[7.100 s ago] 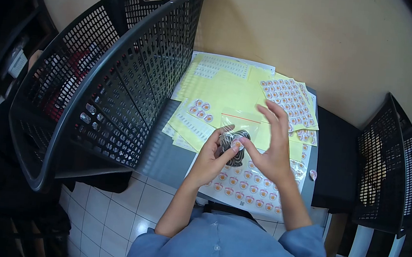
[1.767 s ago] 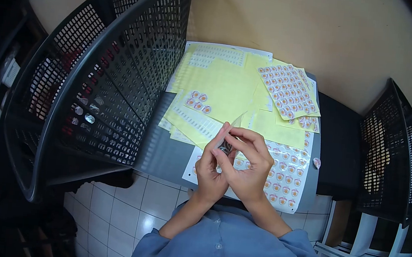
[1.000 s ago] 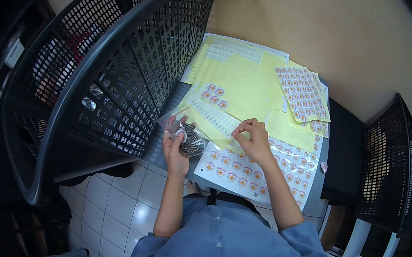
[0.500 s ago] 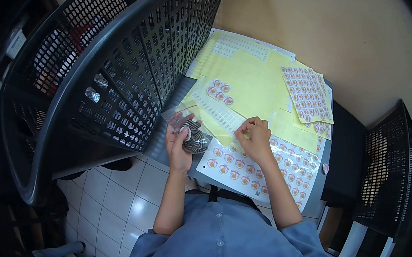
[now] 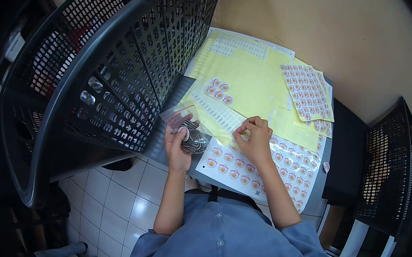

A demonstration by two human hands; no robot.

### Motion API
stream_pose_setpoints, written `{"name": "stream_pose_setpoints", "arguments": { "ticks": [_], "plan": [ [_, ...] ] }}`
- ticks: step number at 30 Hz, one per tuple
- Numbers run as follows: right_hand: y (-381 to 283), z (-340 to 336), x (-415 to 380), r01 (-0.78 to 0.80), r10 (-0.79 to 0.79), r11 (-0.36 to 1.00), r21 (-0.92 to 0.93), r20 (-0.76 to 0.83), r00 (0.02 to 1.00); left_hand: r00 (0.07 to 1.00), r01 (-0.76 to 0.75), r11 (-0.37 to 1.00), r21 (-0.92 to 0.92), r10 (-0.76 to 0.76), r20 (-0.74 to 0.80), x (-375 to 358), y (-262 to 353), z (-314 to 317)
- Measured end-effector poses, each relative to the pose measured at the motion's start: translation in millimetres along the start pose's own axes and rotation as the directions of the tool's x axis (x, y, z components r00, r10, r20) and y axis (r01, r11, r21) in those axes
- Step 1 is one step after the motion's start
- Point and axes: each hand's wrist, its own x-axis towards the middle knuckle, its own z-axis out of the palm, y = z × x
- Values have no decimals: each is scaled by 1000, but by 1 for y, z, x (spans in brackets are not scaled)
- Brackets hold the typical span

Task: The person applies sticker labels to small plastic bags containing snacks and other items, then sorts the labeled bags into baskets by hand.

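Observation:
My left hand (image 5: 178,148) is closed around a clear zip bag (image 5: 172,117) with a red seal line. Inside the bag is a dark item with wavy black-and-white stripes (image 5: 195,137), and a round white sticker shows by my thumb. My right hand (image 5: 254,139) is pinched at the right end of a sheet of small white labels (image 5: 215,110); anything between the fingertips is too small to make out. Beneath that wrist lies a white sheet of round pink-and-orange stickers (image 5: 234,166).
Yellow backing sheets (image 5: 251,73) cover the grey table, with a small cut piece of round stickers (image 5: 218,91) on them. More sticker sheets (image 5: 306,91) are stacked at the right. One loose sticker (image 5: 326,167) is by the right edge. Black perforated chair backs (image 5: 117,70) stand close on the left.
Both hands hold nearly the same places, the left on the bag and the right at the label sheet. The view has shifted very slightly.

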Motion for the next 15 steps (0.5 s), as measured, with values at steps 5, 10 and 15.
{"name": "stream_pose_setpoints", "arguments": {
  "ticks": [5, 10, 15],
  "plan": [
    [-1, 1, -4, -9, 9, 1000, 1, -98, 995, 1000, -3, 1000, -1, 3, 5, 0, 0, 1],
    [-4, -1, -11, 43, -58, 992, -116, -133, 989, 1000, -1, 1000, 8, 0, 6, 0, 0, 1],
    [-7, -4, -10, 35, -48, 993, -113, -111, 993, 1000, 4, 1000, 4, -4, -4, 0, -1, -1]
  ]
}}
